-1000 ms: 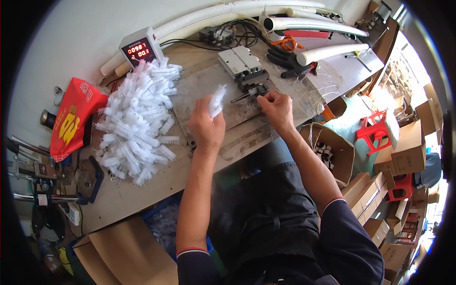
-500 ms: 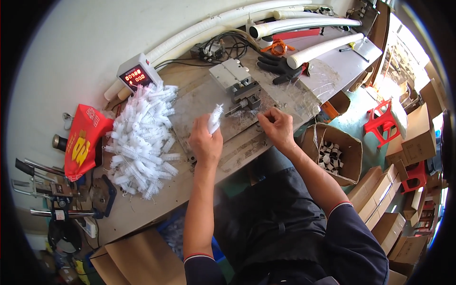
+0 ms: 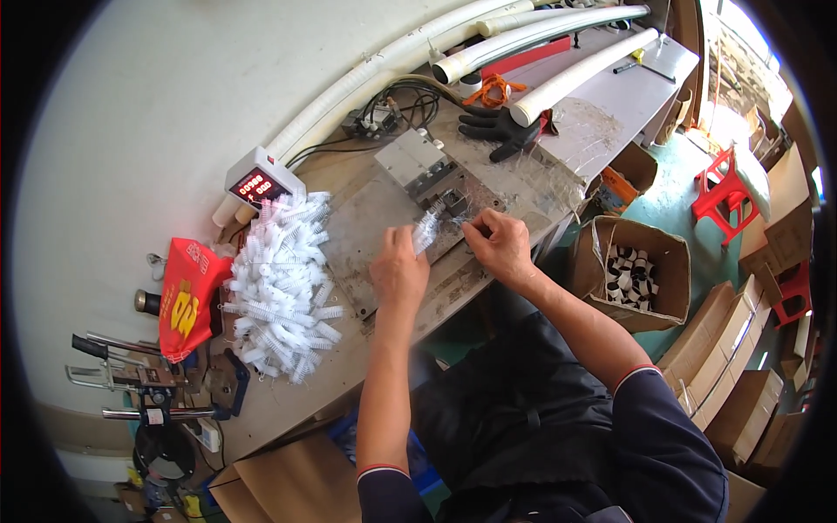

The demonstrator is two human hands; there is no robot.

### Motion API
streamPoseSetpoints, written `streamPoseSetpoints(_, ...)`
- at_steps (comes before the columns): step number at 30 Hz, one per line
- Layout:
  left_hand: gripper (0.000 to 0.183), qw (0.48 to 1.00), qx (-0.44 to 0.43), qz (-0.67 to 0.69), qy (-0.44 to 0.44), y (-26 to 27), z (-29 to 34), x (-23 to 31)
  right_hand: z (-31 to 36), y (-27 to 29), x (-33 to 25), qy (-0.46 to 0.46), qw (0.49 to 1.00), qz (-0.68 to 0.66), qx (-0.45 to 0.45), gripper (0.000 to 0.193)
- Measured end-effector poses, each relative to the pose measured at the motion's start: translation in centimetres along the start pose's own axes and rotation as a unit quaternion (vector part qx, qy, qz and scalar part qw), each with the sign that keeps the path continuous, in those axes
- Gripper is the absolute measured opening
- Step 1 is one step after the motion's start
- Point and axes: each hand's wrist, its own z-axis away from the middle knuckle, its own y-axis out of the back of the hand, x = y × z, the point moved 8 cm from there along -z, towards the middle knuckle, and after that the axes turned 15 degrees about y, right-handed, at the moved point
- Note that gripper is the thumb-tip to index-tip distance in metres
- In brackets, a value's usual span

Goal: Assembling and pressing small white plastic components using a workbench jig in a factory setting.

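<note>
Closed around a white bristle brush [image 3: 425, 234], my left hand [image 3: 400, 268] is over the near part of the metal base plate. The brush's far end reaches the small metal fixture [image 3: 452, 203] in front of the grey block-shaped device [image 3: 415, 160]. My right hand [image 3: 500, 247] is just right of the fixture, thumb and fingers pinched together; anything between them is too small to make out. A big heap of white bristle brushes [image 3: 281, 288] lies on the table to the left.
A red bag [image 3: 189, 301] and a counter box with a lit display [image 3: 259, 185] stand by the heap. Beyond the device lie a black glove [image 3: 501, 131] and white tubes [image 3: 582, 77]. A cardboard box [image 3: 635, 318] of small white-and-black pieces stands right of the table [image 3: 349, 370].
My left hand has brought the brush forward and right, to the fixture. My right hand stays pinched beside it. The whole view has shifted slightly.
</note>
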Motion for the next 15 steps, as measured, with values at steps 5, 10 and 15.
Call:
streamPoseSetpoints(5,0.03,0.998,0.059,0.025,-0.021,0.7,0.7,-0.2,-0.2,0.1,0.9,-0.038,0.999,-0.037,0.005,0.023)
streamPoseSetpoints(10,0.008,0.985,0.132,0.11,-0.027,2.8,1.6,-1.6,-0.4,0.0,2.9,-0.138,0.965,-0.222,0.006,0.022)
streamPoseSetpoints(15,0.016,0.905,-0.078,0.386,0.159,0.9,2.2,-3.2,-0.7,0.4,2.0,-0.106,0.944,-0.312,-0.027,0.027)
